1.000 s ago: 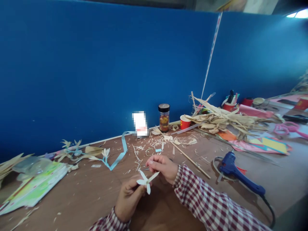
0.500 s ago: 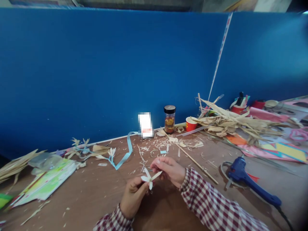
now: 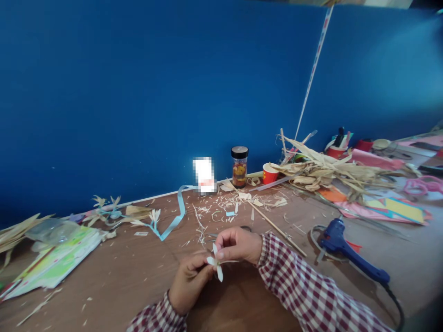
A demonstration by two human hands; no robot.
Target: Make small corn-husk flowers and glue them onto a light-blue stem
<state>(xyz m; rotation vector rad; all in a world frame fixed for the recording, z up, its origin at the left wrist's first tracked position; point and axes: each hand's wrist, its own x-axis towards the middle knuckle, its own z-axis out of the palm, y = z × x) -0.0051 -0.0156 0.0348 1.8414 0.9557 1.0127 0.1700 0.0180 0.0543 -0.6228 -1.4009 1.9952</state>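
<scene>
A small white flower with narrow pointed petals [image 3: 219, 272], which looks made of dried husk, is held low over the table between my hands. My left hand [image 3: 188, 281] is closed, thumb and fingers pinching the flower from the left near its base. From the right, my right hand [image 3: 240, 246] has its thumb and forefinger closed at an upper petal; its other fingers are curled. Behind the right hand, scissors [image 3: 246, 228] show only in part. Fine pale scraps [image 3: 207, 214] lie scattered beyond both hands.
A blue glue gun [image 3: 349, 249] lies at right, its cord running frontward. Dried husks [image 3: 318, 168], a red paper cup [image 3: 270, 174] and a lidded jar [image 3: 239, 168] stand along the blue partition [image 3: 155, 92]. A light-blue ribbon [image 3: 173, 223] and green-white booklet [image 3: 58, 265] are at left.
My right hand has moved in to the flower, its thumb and forefinger now at a petal. The flower has turned slightly. The whole view has tilted down and shifted a little.
</scene>
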